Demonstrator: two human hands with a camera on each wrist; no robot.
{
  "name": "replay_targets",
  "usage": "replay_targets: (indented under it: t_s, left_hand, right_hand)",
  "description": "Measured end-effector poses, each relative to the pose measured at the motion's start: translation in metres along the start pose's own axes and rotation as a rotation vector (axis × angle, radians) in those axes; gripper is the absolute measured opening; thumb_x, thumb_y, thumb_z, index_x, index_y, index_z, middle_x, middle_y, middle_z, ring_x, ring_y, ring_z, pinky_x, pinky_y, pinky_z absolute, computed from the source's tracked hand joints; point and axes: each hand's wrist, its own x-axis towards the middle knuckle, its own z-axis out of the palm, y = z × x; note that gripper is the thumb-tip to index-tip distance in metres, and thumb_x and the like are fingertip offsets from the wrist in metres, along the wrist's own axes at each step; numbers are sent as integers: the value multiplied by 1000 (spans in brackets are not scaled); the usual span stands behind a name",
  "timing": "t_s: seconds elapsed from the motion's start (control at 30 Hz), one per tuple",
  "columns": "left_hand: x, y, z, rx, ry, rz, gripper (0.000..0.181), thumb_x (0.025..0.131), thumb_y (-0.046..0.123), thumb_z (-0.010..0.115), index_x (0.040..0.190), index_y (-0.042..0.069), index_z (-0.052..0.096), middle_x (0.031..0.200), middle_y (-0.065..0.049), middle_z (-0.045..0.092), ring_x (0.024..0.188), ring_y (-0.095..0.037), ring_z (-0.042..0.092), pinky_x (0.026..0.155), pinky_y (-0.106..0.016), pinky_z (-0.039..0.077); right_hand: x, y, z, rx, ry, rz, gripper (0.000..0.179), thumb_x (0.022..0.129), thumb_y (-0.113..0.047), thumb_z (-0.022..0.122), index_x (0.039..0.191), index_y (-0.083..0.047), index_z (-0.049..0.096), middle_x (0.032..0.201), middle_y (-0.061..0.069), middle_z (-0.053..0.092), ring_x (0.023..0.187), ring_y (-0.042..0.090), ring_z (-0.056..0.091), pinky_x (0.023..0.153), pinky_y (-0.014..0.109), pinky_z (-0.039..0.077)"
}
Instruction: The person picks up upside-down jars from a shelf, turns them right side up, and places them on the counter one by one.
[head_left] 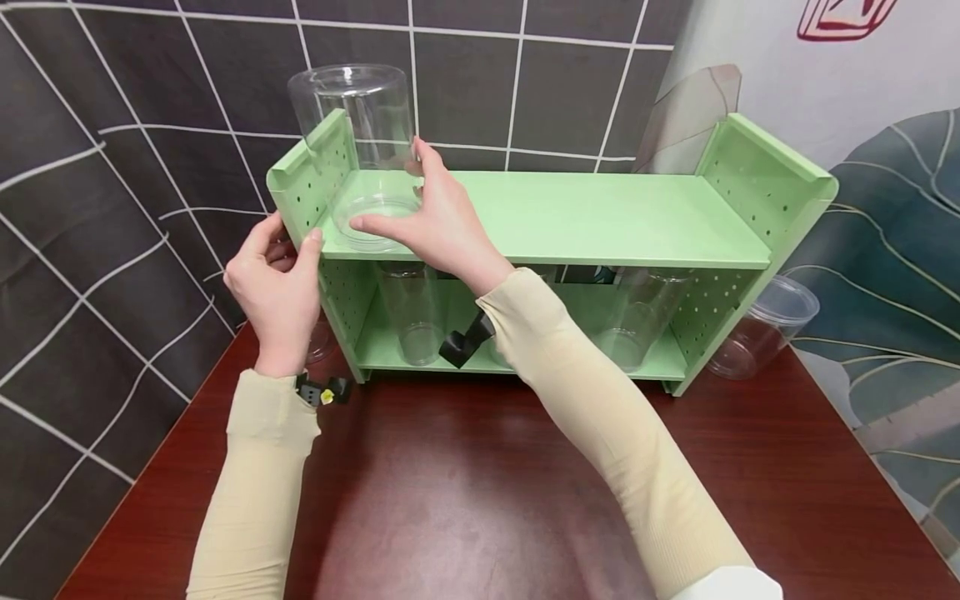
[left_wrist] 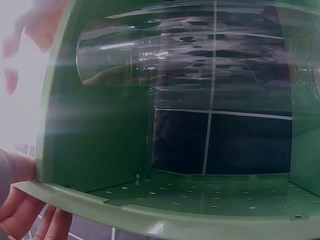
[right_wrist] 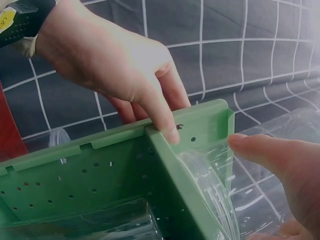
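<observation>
A clear plastic jar (head_left: 360, 125) stands at the left end of the top board of a green two-tier shelf (head_left: 570, 218). My right hand (head_left: 453, 221) holds the jar low down, thumb across its front and fingers at its right side. At the shelf's left edge, my left hand (head_left: 276, 292) grips the perforated side panel. The left wrist view has the thumb on one side of the green edge and the fingers (left_wrist: 60, 222) on the other. In the right wrist view the jar's base (right_wrist: 207, 185) rests on the board beside the side panel.
On the lower board stand several clear jars, among them one at left (head_left: 416, 321) and one at right (head_left: 637, 325). Another clear jar (head_left: 765, 325) is on the dark red table (head_left: 450, 492) right of the shelf. A grid-patterned cloth (head_left: 465, 100) hangs behind.
</observation>
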Motion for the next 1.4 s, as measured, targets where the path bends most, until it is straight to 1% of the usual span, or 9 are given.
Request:
replay_targets:
  t_s: [0.2,0.43,0.57,0.73,0.83,0.93,1.07,1.23,1.4]
  left_hand:
    - [1,-4,0,-6,2,6,30,87,7,80,117,4,77,105,-9,75,74,0,63,72,-14,53]
    - [2,-7,1,-10,-1,23,31,87,8,80,117,5,77,105,-7,76,74,0,63,72,-15,54]
    - [2,-7,1,-18,-3,19,30,87,8,80,117,5,77,105,-7,76,74,0,64,72,-15,54]
    - [1,-6,1,-25,-4,18,30,87,8,80,117,5,77,105,-5,76,74,0,64,72,-16,54]
    - [1,-6,1,-24,-3,15,30,88,8,80,117,5,77,105,-5,76,74,0,64,72,-16,54]
    - [1,-5,1,-22,-4,11,30,87,8,79,117,5,77,105,-6,76,74,0,64,72,-15,54]
    - [1,-3,1,-19,-8,12,30,88,6,79,118,4,76,106,-8,75,74,0,64,72,-15,54]
    - [-1,2,0,-17,-8,29,30,88,4,78,118,1,76,105,-9,75,74,1,63,73,-16,55]
    - [-4,10,-2,-15,-6,21,29,88,3,77,117,1,75,105,-10,75,74,1,63,73,-15,55]
  right_hand:
    - [-3,3,-3,61,37,-16,114,71,-42,93,159,-13,27,145,-2,48,126,22,53,97,22,44]
    - [-9,5,-17,130,91,-16,116,68,-41,96,159,-15,28,145,1,46,124,26,54,97,23,47]
    - [-13,7,-26,168,125,-45,114,67,-37,96,157,-14,30,143,4,46,124,22,54,99,20,45]
    - [-23,10,-39,204,157,-70,111,67,-34,97,156,-17,32,137,2,47,121,18,54,99,21,45]
    - [-32,10,-48,241,165,-59,109,68,-32,96,156,-21,33,136,0,47,120,20,56,97,25,48]
    - [-44,8,-55,251,177,-47,106,70,-31,95,155,-23,34,136,0,47,119,21,58,95,29,51]
    - [-65,-1,-65,258,178,-36,99,74,-26,92,155,-22,36,135,1,47,120,22,59,97,33,51]
    - [-89,-9,-72,284,168,-73,94,77,-18,89,155,-16,37,132,5,48,119,25,61,101,38,49]
    - [-104,-6,-76,290,167,-106,91,77,-12,88,154,-14,38,132,6,50,117,24,63,103,38,48]
